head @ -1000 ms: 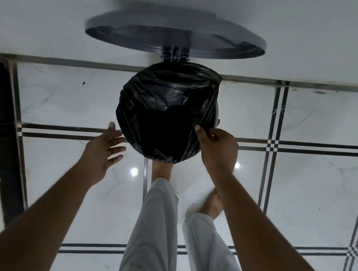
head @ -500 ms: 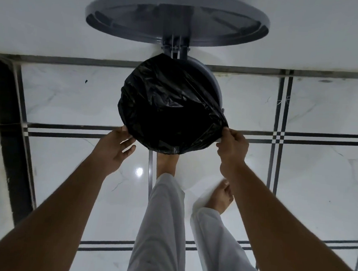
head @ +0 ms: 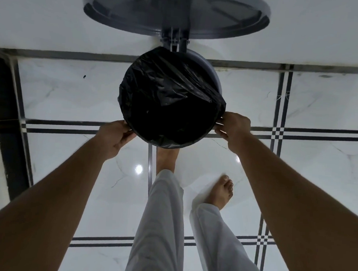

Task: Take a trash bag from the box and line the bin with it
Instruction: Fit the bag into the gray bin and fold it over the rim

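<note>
Gripping the trash bag [head: 168, 97] inside the bin [head: 216, 74] (lid up): left hand [head: 115, 138], right hand [head: 234, 128].

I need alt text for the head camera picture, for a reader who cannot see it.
Two bare hands, left hand and right hand, pull a black trash bag over the rim of a round bin with its lid raised, on a white tiled floor.

One view only: head camera, wide-angle, worn by a standing person. It faced steeply down and forward at the tiled floor [head: 297, 174]. Both forearms entered from the bottom corners; legs and bare feet stood at lower centre. The bin [head: 216, 74] lay near, upper centre, at arm's reach. Straight floor lines bowed towards the edges.
</note>
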Motion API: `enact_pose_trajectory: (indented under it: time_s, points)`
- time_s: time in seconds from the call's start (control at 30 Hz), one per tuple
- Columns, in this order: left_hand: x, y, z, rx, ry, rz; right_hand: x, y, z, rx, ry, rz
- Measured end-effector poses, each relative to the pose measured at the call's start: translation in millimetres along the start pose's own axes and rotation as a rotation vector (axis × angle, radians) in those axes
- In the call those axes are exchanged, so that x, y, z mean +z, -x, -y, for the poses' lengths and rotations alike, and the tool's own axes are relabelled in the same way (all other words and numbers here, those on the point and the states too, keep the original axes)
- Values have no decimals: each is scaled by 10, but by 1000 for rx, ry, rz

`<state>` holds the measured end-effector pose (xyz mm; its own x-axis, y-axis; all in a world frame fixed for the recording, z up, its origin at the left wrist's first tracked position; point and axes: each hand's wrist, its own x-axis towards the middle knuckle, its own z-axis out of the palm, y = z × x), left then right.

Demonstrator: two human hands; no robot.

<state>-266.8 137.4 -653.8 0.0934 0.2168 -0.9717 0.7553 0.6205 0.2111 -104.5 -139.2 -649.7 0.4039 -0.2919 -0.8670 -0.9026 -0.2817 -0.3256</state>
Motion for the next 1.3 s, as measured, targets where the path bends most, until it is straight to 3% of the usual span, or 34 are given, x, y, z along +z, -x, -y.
enact_pose_trajectory:
  time_s: [0.07,0.13,0.27,0.3,0.37,0.47,0.53,0.6,0.8,0.9,1.0,1.1,1.3]
  points:
    - [-13,50,-129,28,39,3,12,79,13,-55,47,-42]
    - [27,134,-324,123,37,-46,58,206,13,-223,73,-105]
    - [193,194,-680,632,-375,-523,132,290,-49,-551,252,-156]
    - [253,210,-717,779,-490,-574,119,257,-72,-589,291,-192]
    - [414,238,-826,1069,-733,-513,102,198,-94,-633,349,-265]
    - [748,314,-967,1320,-1116,-220,67,160,-13,-656,360,-333]
    - [987,337,-1028,1312,-1314,-98,73,148,93,-636,284,-323]
    - [1178,284,-1083,1265,-1409,-98,75,134,197,-593,210,-290]
    - [1529,159,-1116,1217,-936,-224,146,131,279,-556,185,-302]
    - [1572,155,-993,1231,-862,-193,243,179,177,-542,173,-277]
    - [1484,101,-871,1320,-1079,-245,320,228,76,-549,164,-214]
    - [1427,50,-799,1285,-1339,-276,366,220,54,-563,174,-154]
    - [1473,67,-895,1181,-1437,-252,350,176,189,-460,169,-73]
